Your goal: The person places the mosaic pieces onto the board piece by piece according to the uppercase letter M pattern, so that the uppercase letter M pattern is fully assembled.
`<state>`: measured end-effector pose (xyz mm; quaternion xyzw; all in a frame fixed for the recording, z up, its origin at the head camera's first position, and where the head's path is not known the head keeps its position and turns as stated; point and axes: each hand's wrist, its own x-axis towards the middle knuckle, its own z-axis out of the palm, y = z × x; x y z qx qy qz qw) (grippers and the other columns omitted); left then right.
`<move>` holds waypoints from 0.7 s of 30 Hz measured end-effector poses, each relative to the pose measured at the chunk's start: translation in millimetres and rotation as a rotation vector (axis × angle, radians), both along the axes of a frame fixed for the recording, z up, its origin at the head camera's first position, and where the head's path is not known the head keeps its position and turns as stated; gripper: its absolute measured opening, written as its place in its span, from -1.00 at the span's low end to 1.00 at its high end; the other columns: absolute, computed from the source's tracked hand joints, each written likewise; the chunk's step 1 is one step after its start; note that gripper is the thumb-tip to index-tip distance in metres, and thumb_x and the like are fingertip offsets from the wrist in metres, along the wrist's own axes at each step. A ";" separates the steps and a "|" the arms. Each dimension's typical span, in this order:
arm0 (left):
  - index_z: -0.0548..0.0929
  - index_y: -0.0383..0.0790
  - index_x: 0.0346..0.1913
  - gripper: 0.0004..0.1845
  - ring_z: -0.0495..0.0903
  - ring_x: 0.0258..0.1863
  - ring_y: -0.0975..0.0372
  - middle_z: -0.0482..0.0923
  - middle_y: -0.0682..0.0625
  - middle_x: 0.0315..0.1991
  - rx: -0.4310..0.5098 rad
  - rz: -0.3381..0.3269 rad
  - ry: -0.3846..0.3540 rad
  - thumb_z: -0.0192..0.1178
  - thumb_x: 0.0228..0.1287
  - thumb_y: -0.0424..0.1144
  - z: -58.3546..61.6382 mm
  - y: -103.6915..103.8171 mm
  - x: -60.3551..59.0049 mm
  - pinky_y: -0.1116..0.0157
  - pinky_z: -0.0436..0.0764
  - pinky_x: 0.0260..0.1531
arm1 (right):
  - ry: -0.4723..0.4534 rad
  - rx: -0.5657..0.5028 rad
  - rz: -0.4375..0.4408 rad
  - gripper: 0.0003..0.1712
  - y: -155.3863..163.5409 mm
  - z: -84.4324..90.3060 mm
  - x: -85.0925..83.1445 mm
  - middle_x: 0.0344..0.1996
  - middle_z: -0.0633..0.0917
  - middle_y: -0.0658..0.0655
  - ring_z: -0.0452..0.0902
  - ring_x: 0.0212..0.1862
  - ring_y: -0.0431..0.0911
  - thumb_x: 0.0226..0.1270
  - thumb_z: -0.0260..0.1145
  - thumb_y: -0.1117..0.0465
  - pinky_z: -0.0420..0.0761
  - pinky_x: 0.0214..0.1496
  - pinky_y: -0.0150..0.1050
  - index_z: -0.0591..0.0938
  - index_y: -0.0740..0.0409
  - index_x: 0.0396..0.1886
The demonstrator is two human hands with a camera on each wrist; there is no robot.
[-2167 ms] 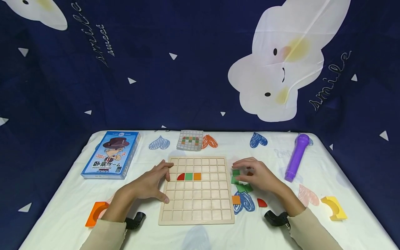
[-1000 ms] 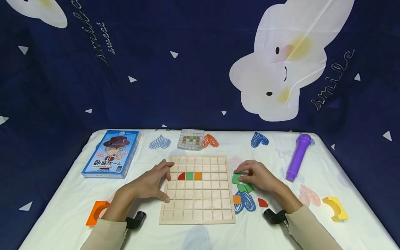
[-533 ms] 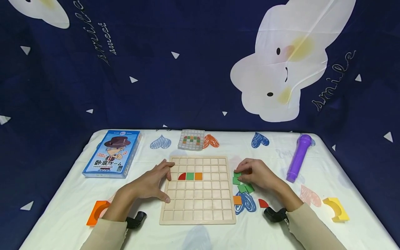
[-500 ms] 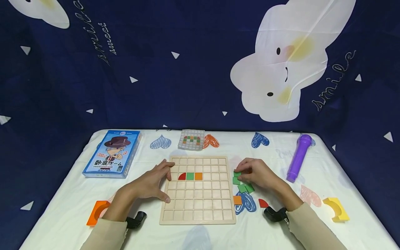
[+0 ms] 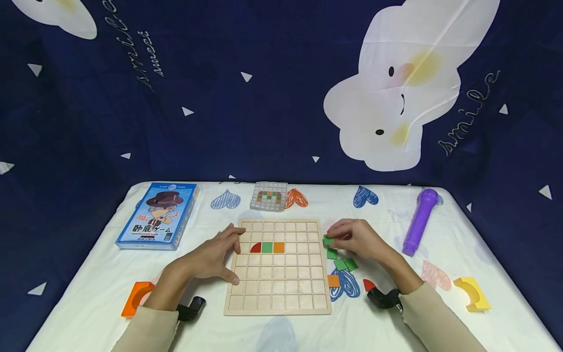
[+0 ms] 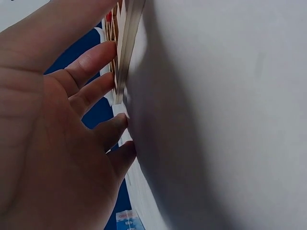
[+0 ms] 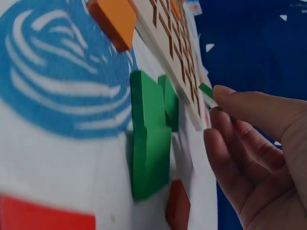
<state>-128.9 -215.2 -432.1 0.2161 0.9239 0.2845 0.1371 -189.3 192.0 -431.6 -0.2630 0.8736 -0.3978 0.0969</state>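
A wooden grid board (image 5: 277,288) lies mid-table, bearing a red quarter-circle tile (image 5: 256,248), a green square tile (image 5: 267,248) and an orange square tile (image 5: 279,248) in one row. My left hand (image 5: 206,256) rests at its left edge, fingers spread, thumb and fingertips touching the frame. Just off the board's right edge, my right hand (image 5: 362,239) pinches a green square tile (image 7: 205,89) between thumb and fingers, raised above the cloth. Loose green tiles (image 5: 332,253) lie below that hand, and a reddish-brown piece (image 7: 178,205) shows in the right wrist view.
A loose orange tile (image 5: 333,281) and a red quarter-circle (image 5: 368,284), partly behind the wrist camera, lie right of the board. Behind it sits a pattern card (image 5: 269,197). Around stand a blue game box (image 5: 156,215), purple microphone (image 5: 420,222), orange block (image 5: 135,299) and yellow block (image 5: 472,293).
My right hand has taken a green tile from the pile, lifting it slightly and shifting it left toward the board. The left hand has stayed put at the board's edge.
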 end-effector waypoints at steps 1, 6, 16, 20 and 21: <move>0.48 -0.04 -0.24 -0.40 -0.07 0.64 -0.30 0.23 -0.19 0.56 0.002 -0.001 0.000 0.69 -0.26 0.03 0.0 -0.1 0.1 -0.42 0.27 0.40 | 0.001 -0.005 0.001 -0.76 -2.0 -0.6 -0.1 -0.07 0.80 0.08 0.66 -0.15 -0.29 0.20 0.53 0.26 0.68 -0.18 -0.45 0.83 0.10 -0.11; 0.48 -0.04 -0.24 -0.39 -0.07 0.64 -0.28 0.22 -0.18 0.57 0.005 0.000 0.001 0.69 -0.26 0.03 -1.0 -0.2 0.0 -0.37 0.26 0.44 | 0.004 -0.016 0.013 -0.76 -13.0 -4.6 -0.1 -0.04 0.81 0.09 0.68 -0.13 -0.26 0.21 0.53 0.23 0.69 -0.18 -0.44 0.83 0.08 -0.10; 0.48 -0.03 -0.24 -0.38 -0.07 0.65 -0.27 0.22 -0.18 0.57 -0.007 0.006 0.002 0.69 -0.27 0.05 -1.7 0.0 -0.6 -0.40 0.24 0.43 | -0.024 -0.026 0.045 -0.75 -40.4 -5.7 0.9 0.04 0.80 0.09 0.72 0.08 -0.02 0.27 0.49 0.21 0.71 -0.10 -0.44 0.82 0.05 -0.06; 0.48 -0.04 -0.24 -0.39 -0.06 0.64 -0.28 0.23 -0.18 0.56 -0.001 0.007 0.000 0.69 -0.27 0.02 -0.8 0.3 -0.4 -0.41 0.25 0.41 | -0.019 -0.036 0.062 -0.75 -52.3 -5.2 1.0 0.04 0.80 0.09 0.72 0.11 -0.01 0.27 0.49 0.21 0.70 -0.10 -0.45 0.82 0.07 -0.05; 0.48 -0.04 -0.24 -0.39 -0.06 0.64 -0.28 0.23 -0.18 0.57 -0.001 0.008 -0.002 0.69 -0.27 0.02 -0.5 0.5 -0.4 -0.40 0.25 0.42 | -0.015 -0.038 0.064 -0.74 -55.0 -5.2 1.2 0.04 0.80 0.09 0.72 0.12 -0.01 0.26 0.49 0.21 0.70 -0.09 -0.45 0.82 0.07 -0.05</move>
